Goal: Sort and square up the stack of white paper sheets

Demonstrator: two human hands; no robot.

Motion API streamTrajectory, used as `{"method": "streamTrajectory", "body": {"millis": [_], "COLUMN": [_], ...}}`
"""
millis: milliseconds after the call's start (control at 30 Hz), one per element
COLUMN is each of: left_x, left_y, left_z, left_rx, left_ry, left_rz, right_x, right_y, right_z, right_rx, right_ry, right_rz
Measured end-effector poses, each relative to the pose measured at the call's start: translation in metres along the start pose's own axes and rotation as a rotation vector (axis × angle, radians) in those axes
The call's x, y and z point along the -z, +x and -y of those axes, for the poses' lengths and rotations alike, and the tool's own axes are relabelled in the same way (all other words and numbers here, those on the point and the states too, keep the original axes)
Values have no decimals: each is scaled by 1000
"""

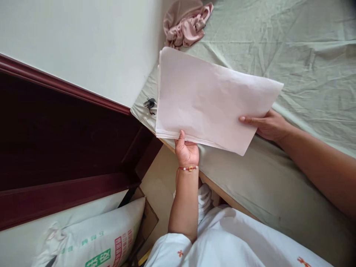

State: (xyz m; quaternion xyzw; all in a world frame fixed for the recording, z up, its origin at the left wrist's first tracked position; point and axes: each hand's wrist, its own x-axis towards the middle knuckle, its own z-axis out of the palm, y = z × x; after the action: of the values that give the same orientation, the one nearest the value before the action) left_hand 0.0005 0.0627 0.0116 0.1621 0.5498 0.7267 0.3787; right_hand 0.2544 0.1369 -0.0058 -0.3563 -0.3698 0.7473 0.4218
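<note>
A stack of white paper sheets (pixel 211 100) is held up over the edge of the cloth-covered surface, its blank top side facing me. My left hand (pixel 187 150) grips the stack's lower edge near its left corner, thumb on top and fingers underneath. On that wrist is a red cord bracelet with a gold piece and white beads. At the right end, my right hand (pixel 268 125) pinches the stack with the thumb lying on the top sheet; its other fingers are mostly hidden behind the paper. Several sheet edges show along the left and bottom sides.
A pale green sheet (pixel 314 74) covers the wide surface. Crumpled pink cloth (pixel 186 24) lies at the back, near the wall. Small black items (pixel 150 105) sit left of the paper. Dark red wooden furniture (pixel 69 141) stands left, above a printed white sack (pixel 105 235).
</note>
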Motion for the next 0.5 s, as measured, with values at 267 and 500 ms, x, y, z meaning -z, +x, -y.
{"method": "streamTrajectory", "body": {"millis": [267, 500], "left_x": [68, 75], "left_y": [18, 23], "left_z": [-39, -40], "left_rx": [-43, -184], "left_ry": [170, 422], "left_rz": [219, 214], "right_x": [5, -6], "right_y": [-5, -11], "right_z": [27, 41], "right_rx": [49, 124], "right_ry": [-233, -377], "right_rz": [99, 92]}}
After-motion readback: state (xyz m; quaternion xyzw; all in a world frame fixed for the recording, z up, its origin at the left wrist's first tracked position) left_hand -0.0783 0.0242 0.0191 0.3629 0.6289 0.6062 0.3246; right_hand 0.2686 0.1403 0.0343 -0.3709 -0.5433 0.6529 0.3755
